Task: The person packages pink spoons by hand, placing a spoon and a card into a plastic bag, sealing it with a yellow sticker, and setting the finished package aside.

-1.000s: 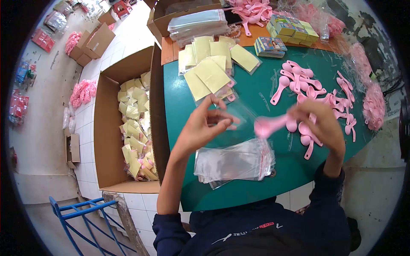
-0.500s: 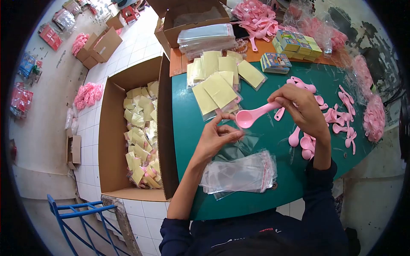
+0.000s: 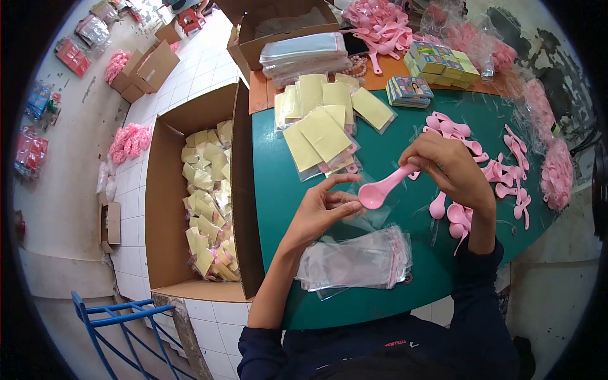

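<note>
My right hand (image 3: 446,161) grips a pink measuring spoon (image 3: 373,195) by its handle, bowl to the left. The bowl is beside the fingertips of my left hand (image 3: 326,206). My left thumb and fingers hold a clear plastic bag (image 3: 373,217), hard to make out against the green table (image 3: 278,209). Just below lies a stack of clear plastic bags (image 3: 354,259). Loose pink spoons (image 3: 459,215) lie to the right of my right hand. Beyond my left hand are packed bags with yellow cards (image 3: 326,136).
A large cardboard box (image 3: 171,291) of packed bags stands left of the table. At the back are bundled clear bags (image 3: 304,54), stacks of small printed cards (image 3: 408,90) and a heap of pink spoons (image 3: 380,31). A blue metal frame (image 3: 120,307) is at lower left.
The pink measuring spoon has moved slightly right and down, its bowl tilting lower. My left hand has shifted little, and the clear bag under the spoon has moved slightly right.
</note>
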`<action>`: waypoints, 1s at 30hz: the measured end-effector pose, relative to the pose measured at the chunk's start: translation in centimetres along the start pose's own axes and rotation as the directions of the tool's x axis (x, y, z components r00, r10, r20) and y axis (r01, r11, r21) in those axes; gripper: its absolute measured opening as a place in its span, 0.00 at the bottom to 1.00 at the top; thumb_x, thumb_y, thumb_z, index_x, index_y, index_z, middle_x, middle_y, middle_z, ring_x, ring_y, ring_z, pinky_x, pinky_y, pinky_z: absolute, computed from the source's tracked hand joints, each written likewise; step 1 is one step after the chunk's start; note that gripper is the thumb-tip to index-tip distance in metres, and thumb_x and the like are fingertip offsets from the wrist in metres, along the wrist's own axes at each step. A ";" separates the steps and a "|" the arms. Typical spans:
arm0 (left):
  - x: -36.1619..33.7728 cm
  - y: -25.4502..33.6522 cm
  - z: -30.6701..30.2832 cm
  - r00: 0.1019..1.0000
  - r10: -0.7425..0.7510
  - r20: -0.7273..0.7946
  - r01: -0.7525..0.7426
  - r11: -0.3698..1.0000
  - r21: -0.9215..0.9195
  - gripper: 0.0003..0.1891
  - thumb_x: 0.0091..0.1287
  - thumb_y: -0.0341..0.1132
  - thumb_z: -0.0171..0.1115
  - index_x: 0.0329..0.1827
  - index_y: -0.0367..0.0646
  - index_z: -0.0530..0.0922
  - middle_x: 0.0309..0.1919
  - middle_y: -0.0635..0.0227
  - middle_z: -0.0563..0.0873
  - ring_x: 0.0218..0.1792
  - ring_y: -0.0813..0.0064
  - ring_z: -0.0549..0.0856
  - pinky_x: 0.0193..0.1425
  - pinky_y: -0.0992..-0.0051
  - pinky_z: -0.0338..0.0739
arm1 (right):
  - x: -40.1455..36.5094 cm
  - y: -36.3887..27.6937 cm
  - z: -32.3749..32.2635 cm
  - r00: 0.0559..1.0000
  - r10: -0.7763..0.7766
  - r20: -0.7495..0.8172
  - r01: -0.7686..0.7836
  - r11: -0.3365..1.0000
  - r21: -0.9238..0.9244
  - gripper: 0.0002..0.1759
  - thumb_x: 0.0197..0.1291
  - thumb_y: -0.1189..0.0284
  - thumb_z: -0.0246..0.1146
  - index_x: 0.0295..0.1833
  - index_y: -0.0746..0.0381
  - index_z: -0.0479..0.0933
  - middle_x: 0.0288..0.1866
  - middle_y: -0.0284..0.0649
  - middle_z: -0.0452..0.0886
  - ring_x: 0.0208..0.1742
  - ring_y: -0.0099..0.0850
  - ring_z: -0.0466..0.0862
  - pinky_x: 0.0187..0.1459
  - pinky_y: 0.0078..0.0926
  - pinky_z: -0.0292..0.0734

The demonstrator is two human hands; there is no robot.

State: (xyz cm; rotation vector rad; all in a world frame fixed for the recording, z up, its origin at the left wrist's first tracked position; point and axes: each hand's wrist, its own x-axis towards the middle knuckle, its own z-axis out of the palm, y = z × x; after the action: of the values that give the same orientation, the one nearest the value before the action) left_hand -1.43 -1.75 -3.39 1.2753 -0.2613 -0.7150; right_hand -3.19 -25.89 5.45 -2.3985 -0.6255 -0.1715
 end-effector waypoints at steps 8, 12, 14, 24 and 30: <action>0.0 -0.3 0.3 0.997 0.052 0.052 -0.050 0.998 -0.033 0.23 0.65 0.31 0.62 0.62 0.39 0.69 0.37 0.65 0.85 0.38 0.82 0.83 0.42 0.80 0.78 | 0.4 -0.2 1.3 0.990 -0.084 0.112 0.072 0.992 0.107 0.04 0.60 0.73 0.59 0.38 0.61 0.76 0.31 0.40 0.78 0.35 0.38 0.79 0.37 0.31 0.71; -0.1 -0.4 0.1 0.992 0.041 0.121 -0.041 0.999 0.000 0.23 0.69 0.43 0.56 0.60 0.34 0.70 0.41 0.59 0.85 0.42 0.75 0.84 0.49 0.76 0.78 | 0.6 -1.0 1.5 0.993 0.069 0.097 -0.089 0.970 0.227 0.08 0.57 0.71 0.64 0.38 0.63 0.75 0.27 0.40 0.79 0.31 0.31 0.80 0.34 0.27 0.72; -0.1 -0.2 0.0 0.987 0.033 0.155 -0.034 0.999 0.004 0.25 0.71 0.46 0.53 0.58 0.31 0.71 0.42 0.57 0.85 0.44 0.72 0.85 0.50 0.75 0.78 | 0.8 -1.2 1.5 0.990 0.139 0.031 -0.142 0.951 0.275 0.10 0.56 0.70 0.66 0.38 0.65 0.75 0.26 0.40 0.79 0.29 0.27 0.80 0.33 0.25 0.72; -0.2 -1.5 0.1 0.997 0.081 0.006 -0.079 0.980 -0.184 0.22 0.74 0.44 0.46 0.51 0.30 0.76 0.38 0.60 0.85 0.38 0.74 0.84 0.44 0.77 0.79 | 1.4 0.0 5.3 0.991 -0.119 -0.054 0.130 0.951 0.279 0.18 0.61 0.57 0.61 0.39 0.62 0.80 0.47 0.40 0.80 0.45 0.36 0.79 0.48 0.31 0.74; -0.4 -1.1 0.4 0.991 0.103 -0.080 -0.116 0.978 -0.174 0.22 0.75 0.45 0.45 0.51 0.31 0.77 0.36 0.60 0.85 0.37 0.76 0.84 0.44 0.76 0.80 | 1.1 -0.7 5.7 0.977 -0.161 0.138 0.102 0.928 0.358 0.33 0.59 0.38 0.49 0.43 0.56 0.83 0.61 0.43 0.73 0.58 0.40 0.72 0.59 0.39 0.67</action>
State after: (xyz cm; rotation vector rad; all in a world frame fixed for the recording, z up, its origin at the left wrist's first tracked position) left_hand -2.32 -1.96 -4.20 1.1041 -0.2036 -0.5843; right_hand -2.78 -21.44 1.72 -2.0394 -0.8219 0.0798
